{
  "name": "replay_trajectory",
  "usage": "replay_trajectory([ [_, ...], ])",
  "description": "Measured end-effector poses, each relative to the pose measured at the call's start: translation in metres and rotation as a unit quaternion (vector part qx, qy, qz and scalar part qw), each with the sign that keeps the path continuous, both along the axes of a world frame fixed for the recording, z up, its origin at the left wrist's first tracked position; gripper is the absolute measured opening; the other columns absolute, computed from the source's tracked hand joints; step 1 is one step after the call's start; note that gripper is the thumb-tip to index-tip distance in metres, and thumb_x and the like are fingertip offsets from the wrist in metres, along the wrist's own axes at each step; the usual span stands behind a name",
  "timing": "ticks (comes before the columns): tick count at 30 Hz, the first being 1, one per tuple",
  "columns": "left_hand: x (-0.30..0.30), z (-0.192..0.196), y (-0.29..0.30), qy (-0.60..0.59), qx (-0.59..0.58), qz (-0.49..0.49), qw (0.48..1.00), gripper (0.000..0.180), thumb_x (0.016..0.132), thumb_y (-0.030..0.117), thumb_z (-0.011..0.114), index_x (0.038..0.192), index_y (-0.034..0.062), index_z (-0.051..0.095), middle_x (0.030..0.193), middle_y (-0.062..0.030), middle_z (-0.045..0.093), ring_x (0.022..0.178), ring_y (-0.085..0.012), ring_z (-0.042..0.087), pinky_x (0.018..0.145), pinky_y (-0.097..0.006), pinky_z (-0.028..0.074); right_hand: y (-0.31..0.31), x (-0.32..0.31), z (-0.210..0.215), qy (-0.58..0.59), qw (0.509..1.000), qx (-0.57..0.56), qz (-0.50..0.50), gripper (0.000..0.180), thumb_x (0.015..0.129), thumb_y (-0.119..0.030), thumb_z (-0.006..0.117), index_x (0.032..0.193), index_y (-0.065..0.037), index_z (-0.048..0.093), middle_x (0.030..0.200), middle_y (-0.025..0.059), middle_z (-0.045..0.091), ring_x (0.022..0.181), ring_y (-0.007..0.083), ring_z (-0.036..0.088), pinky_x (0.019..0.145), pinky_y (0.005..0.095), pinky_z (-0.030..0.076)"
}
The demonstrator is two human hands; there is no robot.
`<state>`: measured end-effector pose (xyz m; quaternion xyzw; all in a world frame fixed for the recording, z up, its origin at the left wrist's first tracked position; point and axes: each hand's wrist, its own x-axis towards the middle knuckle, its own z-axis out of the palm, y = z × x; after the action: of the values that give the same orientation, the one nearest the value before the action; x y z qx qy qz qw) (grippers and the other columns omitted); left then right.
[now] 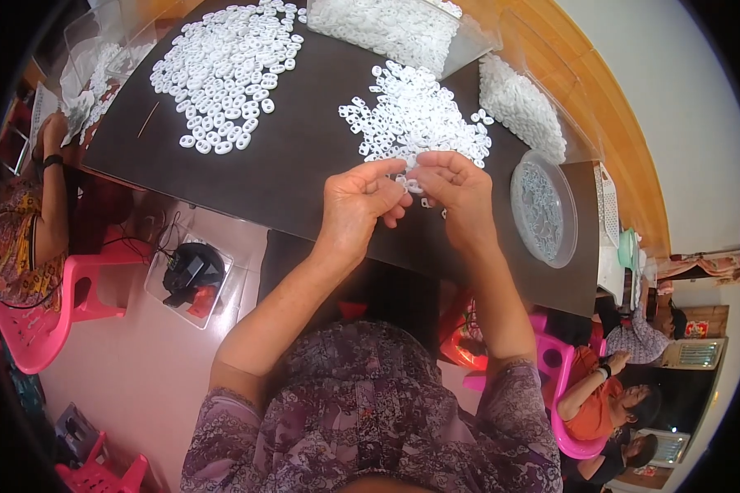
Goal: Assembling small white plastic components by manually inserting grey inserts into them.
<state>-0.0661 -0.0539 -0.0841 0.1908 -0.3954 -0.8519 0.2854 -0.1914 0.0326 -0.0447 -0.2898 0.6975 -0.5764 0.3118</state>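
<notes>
1. Pinching one small white ring [412,182] between both hands, left hand [355,203] and right hand [459,191] closed on it, above the counter [304,156].
2. Next, we judge, comes fine fingertip work beside the pile [415,115].

The room is evenly and softly lit, bright enough that the white pieces [226,70] on the dark table [304,156] nearly wash out. Shadows stay faint. The far right wall [682,107] glows palest. Fisheye bending curves the table's edges, a black rim rings the view, and things near that rim look smeared.
</notes>
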Motion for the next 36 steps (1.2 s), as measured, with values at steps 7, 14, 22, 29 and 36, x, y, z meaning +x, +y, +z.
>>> replay_trajectory([
  [7,0.002,-0.004,0.003,0.026,0.003,0.019,0.999,0.018,0.084,0.001,0.058,0.1,-0.0057,0.061,0.075,-0.0095,0.064,0.061,-0.011,0.057,0.054,-0.022,0.046,0.001,0.008,-0.004,-0.037,0.998,-0.049,0.006,0.019,0.08,-0.006,0.065,0.096,0.003,0.061,0.083,0.0066,0.064,0.067,0.0086,0.056,0.059,0.0196,0.042],
  [14,0.007,-0.003,0.002,0.06,0.023,0.052,0.997,0.016,0.086,0.004,0.058,0.099,-0.0047,0.06,0.078,-0.009,0.064,0.063,-0.011,0.058,0.056,-0.022,0.046,0.005,0.02,0.002,-0.076,0.995,-0.028,0.064,0.022,0.08,-0.003,0.063,0.101,0.003,0.061,0.083,0.0058,0.064,0.069,0.0091,0.055,0.063,0.0211,0.043],
  [22,0.014,-0.003,0.011,0.048,0.045,0.066,0.996,0.012,0.087,0.006,0.058,0.095,-0.0028,0.059,0.079,-0.0095,0.064,0.064,-0.0118,0.059,0.057,-0.023,0.047,-0.008,0.024,-0.006,-0.124,0.984,-0.129,-0.008,0.018,0.081,-0.002,0.062,0.098,0.004,0.059,0.088,0.0094,0.063,0.073,0.0127,0.057,0.065,0.0228,0.045],
  [29,0.017,-0.002,0.01,0.051,0.044,0.088,0.994,0.011,0.087,0.006,0.057,0.094,-0.0021,0.058,0.078,-0.0097,0.064,0.064,-0.0126,0.06,0.058,-0.024,0.048,-0.008,0.045,-0.02,-0.156,0.975,-0.142,-0.063,0.013,0.081,-0.001,0.062,0.093,0.003,0.057,0.086,0.0099,0.063,0.074,0.0144,0.058,0.069,0.0249,0.046],
  [36,0.021,0.0,0.009,0.047,0.044,0.097,0.993,0.011,0.087,0.006,0.058,0.094,-0.0023,0.058,0.078,-0.0098,0.064,0.064,-0.0126,0.06,0.058,-0.024,0.048,0.004,0.049,-0.017,-0.057,0.988,-0.14,-0.032,0.021,0.079,0.0,0.063,0.099,0.003,0.059,0.086,0.0077,0.064,0.074,0.0114,0.058,0.065,0.0221,0.045],
])
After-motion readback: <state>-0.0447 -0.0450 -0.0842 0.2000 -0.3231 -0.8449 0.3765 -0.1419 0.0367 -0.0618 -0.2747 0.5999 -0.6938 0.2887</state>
